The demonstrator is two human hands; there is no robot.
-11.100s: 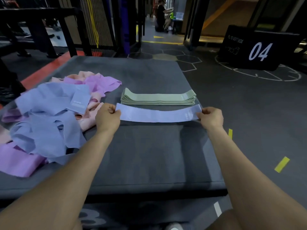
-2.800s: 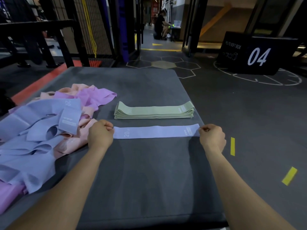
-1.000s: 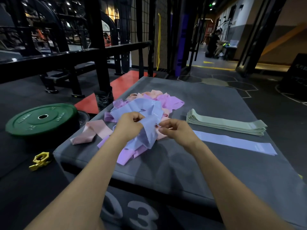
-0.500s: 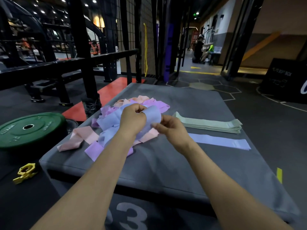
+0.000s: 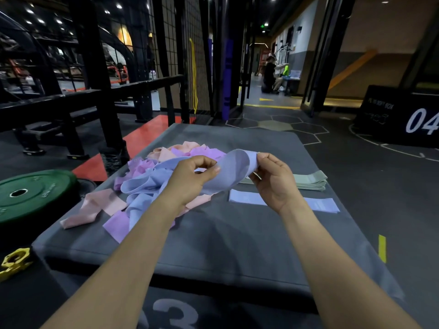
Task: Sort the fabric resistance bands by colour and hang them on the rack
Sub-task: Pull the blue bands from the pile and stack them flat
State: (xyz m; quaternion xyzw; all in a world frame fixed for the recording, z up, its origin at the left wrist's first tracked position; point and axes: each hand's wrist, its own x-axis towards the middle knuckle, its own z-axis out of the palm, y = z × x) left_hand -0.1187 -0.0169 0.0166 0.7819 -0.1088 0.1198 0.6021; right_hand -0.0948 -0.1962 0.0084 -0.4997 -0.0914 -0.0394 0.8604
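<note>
Blue band stretched between hands, left hand pinching, right hand seemingly pinching too

A dim hall is lit by small ceiling spotlights, the distance is rendered soft, and straight lines are bowed at the wide-angle edges.

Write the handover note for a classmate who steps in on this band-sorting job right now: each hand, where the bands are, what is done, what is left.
Left hand and right hand both pinch one blue band, lifted above the box.
Mixed pile of blue, purple and pink bands lies on the box's left.
Done: green stack folded at the far right; one blue band flat in front of it.
Left: flatten the held band onto the blue one, sort the pile, then hang everything; no band is on a rack yet.
</note>
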